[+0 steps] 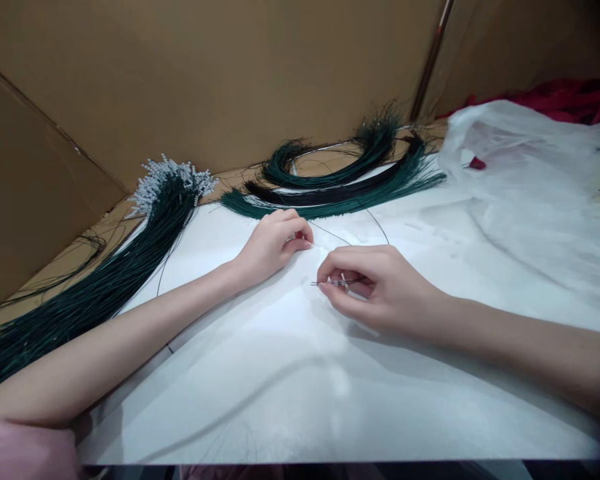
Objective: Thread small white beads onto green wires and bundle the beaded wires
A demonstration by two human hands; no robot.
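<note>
My left hand (274,245) rests on the white tabletop with thumb and forefinger pinched. A tiny white bit shows at its fingertips, too small to make out. Closer to me, my right hand (373,283) pinches a thin dark green wire (315,284), whose ends poke out past the fingertips. Small white bead-like pieces (341,283) sit along it between the fingers. To the left, beyond my forearm, lies a thick bundle of dark green wires (153,243), topped with a cluster of white beaded tips (147,187).
Behind my hands lie curved bundles of green wire (330,208) and black wire (300,197). A clear plastic bag (525,180) covers the right side of the white tabletop (260,400). Red cloth (555,100) lies behind it. Cardboard walls (230,73) enclose the back and left.
</note>
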